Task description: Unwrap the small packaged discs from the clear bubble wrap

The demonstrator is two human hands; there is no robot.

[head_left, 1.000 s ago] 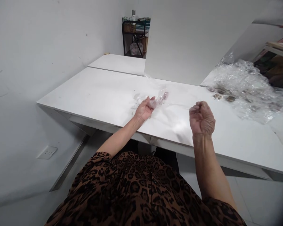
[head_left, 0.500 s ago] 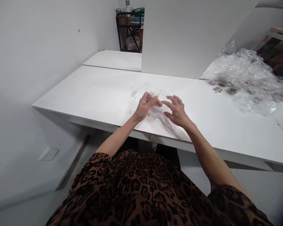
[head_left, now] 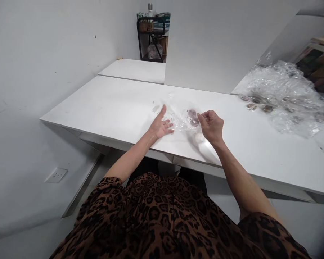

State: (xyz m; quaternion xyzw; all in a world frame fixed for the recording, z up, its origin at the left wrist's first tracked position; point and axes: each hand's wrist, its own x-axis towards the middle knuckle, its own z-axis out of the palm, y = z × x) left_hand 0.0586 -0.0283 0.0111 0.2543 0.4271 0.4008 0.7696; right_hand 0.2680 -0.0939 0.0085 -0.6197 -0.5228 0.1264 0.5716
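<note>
My right hand [head_left: 212,126] pinches the right edge of a clear plastic bag [head_left: 179,124] between thumb and fingers. Inside the bag, close to those fingertips, show dark reddish-brown pieces [head_left: 193,118], too small to name. My left hand [head_left: 161,126] is open at the bag's left end, thumb up and fingers spread; whether it touches the plastic I cannot tell. Below my right hand, partly covered by it, a pale glossy shape [head_left: 203,142] lies near the table's front edge, its kind unclear.
The white table [head_left: 102,104] has wet-looking marks [head_left: 156,108] near my left hand. A heap of clear plastic bags [head_left: 288,97] with brownish pieces lies at the right. Behind stand a white panel [head_left: 205,43] and a black shelf rack [head_left: 151,32]; a wall is at the left.
My left hand has gone from fingers closed on the plastic to open and spread. My right hand has closed on the bag's edge, and the brown pieces now show beside it.
</note>
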